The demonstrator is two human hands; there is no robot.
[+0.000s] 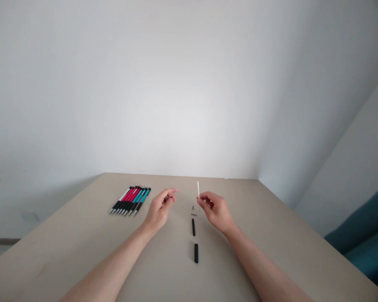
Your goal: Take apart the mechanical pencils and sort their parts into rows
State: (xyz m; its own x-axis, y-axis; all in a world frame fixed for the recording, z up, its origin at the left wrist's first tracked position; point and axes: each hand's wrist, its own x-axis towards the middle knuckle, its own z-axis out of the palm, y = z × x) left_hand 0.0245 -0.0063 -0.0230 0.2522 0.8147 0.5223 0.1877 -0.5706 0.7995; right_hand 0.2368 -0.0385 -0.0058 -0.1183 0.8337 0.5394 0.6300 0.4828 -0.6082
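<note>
My right hand (216, 209) pinches a thin white refill tube (198, 189) and holds it upright above the beige table (82, 247). My left hand (160, 208) hovers to the left with its fingers curled together around something small that I cannot make out. Between the hands, on the table, lie pen parts in a line: a small metal tip (193, 207), a short dark piece (193, 214), a black barrel part (193, 227) and a black grip sleeve (195, 253). A row of several assembled pens (131, 200), white, red and teal with black grips, lies to the left.
A white wall rises behind the table's far edge. A teal upholstered seat (365, 239) stands beyond the table's right edge. The table's left edge drops to a pale floor.
</note>
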